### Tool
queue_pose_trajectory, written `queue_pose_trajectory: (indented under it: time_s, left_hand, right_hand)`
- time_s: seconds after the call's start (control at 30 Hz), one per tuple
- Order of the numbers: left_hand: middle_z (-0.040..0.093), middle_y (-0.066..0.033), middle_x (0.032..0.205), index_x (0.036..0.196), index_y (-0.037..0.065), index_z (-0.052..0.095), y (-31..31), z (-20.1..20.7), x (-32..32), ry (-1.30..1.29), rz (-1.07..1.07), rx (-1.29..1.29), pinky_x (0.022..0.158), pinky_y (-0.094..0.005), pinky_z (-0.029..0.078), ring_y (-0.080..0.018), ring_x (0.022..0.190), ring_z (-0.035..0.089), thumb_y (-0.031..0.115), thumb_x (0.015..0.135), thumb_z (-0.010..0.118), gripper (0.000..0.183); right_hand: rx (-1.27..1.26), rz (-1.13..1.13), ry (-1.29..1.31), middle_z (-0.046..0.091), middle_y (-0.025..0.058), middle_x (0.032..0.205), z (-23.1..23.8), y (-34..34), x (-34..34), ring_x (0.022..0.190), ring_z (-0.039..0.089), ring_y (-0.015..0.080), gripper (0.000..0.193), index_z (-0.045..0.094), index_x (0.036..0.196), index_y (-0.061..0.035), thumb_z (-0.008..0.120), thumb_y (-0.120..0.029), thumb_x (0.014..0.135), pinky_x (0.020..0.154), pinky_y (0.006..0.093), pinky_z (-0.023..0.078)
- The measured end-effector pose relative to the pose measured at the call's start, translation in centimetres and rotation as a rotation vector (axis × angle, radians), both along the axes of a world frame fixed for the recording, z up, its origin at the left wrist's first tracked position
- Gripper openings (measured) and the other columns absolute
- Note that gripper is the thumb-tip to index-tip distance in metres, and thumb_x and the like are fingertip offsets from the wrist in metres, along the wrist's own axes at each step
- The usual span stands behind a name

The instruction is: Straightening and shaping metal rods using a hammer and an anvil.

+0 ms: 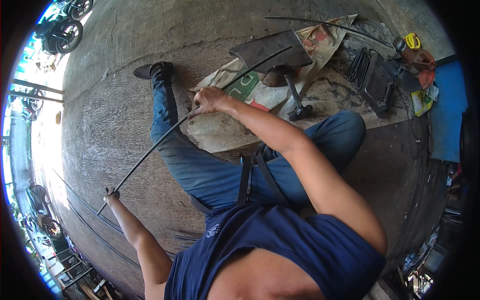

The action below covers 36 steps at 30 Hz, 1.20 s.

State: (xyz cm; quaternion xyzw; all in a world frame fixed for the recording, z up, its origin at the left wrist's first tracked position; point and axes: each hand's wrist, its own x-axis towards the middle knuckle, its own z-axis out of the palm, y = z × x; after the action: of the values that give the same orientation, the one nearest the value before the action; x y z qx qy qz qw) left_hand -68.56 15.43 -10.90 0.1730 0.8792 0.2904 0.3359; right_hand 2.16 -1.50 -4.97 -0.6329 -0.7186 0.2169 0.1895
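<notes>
A long thin dark metal rod (150, 151) runs slantwise across my body from lower left to upper right. Near its lower left end, my left hand (111, 195) is closed around it, arm stretched out to the side. My right hand (209, 101) grips the rod around its middle, above my outstretched leg. The far end of the rod passes over a dark flat metal plate (274, 49); whether they touch I cannot tell. Beside the plate, a hammer (295, 95) lies with its head toward me, next to a rounded dark metal block (276, 77).
Printed sheeting (320, 70) lies under the tools. A cut-off machine (387, 82) stands at right beside a bundle of short rods (358, 65). A blue panel (450, 110) borders the right side. More long rods (92, 210) lie at left; motorbikes (62, 35) stand beyond.
</notes>
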Motion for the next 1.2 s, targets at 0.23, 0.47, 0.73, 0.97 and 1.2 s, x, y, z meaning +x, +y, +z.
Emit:
queue_pose_trajectory:
  time_s: [0.23, 0.47, 0.73, 0.97, 1.2]
  left_hand:
    - [0.040, -0.0354, 0.137, 0.137, -0.018, 0.029, -6.0, -3.3, 16.5, 0.540, -0.001, 0.187, 0.103, -0.0495, 0.041, -0.0445, 0.128, 0.042, 0.058, 0.085, 0.062, 0.097]
    - [0.055, -0.0221, 0.128, 0.141, 0.002, 0.041, -13.2, 7.0, 48.9, 0.545, -1.707, 0.745, 0.100, -0.0461, 0.042, -0.0396, 0.119, 0.052, 0.034, 0.076, 0.078, 0.081]
    - [0.067, -0.0125, 0.107, 0.131, 0.012, 0.052, -13.8, -1.3, 55.6, 0.467, -1.894, 0.542, 0.069, -0.0454, 0.054, -0.0347, 0.086, 0.067, 0.034, 0.087, 0.068, 0.052]
    - [0.063, -0.0108, 0.086, 0.094, 0.008, 0.064, -14.1, 0.3, 56.5, 0.278, -1.819, 0.877, 0.059, -0.0404, 0.049, -0.0328, 0.070, 0.065, 0.016, 0.085, 0.071, 0.014]
    - [0.069, -0.0148, 0.091, 0.105, 0.009, 0.067, -12.6, 0.8, 58.3, 0.345, -1.927, 0.498, 0.064, -0.0408, 0.052, -0.0319, 0.078, 0.068, 0.027, 0.084, 0.072, 0.028]
  right_hand:
    - [-0.167, 0.029, -0.050, 0.070, 0.0179, 0.087, -5.7, -1.0, 0.7, 0.090, 0.067, 0.0363, 0.065, 0.074, 0.093, -0.0060, 0.072, -0.066, 0.068, 0.083, 0.0439, 0.053]
    - [-0.116, 0.087, 0.055, 0.070, 0.0175, 0.093, -4.6, -0.9, 1.5, 0.092, 0.068, 0.0340, 0.060, 0.072, 0.098, -0.0057, 0.079, -0.056, 0.066, 0.082, 0.0433, 0.054]
    - [-0.067, -0.104, -0.243, 0.066, 0.0142, 0.112, -3.4, -4.7, 14.4, 0.105, 0.064, 0.0286, 0.044, 0.068, 0.114, -0.0112, 0.079, -0.028, 0.075, 0.090, 0.0453, 0.051]
    - [0.033, -0.249, 0.123, 0.065, 0.0155, 0.092, -6.0, -6.5, 20.2, 0.094, 0.064, 0.0319, 0.034, 0.070, 0.090, -0.0010, 0.083, -0.023, 0.067, 0.081, 0.0384, 0.049]
    - [0.155, -0.229, 0.126, 0.066, 0.0168, 0.093, -7.2, -5.7, 20.5, 0.098, 0.062, 0.0337, 0.044, 0.072, 0.091, -0.0011, 0.087, -0.029, 0.061, 0.087, 0.0411, 0.049]
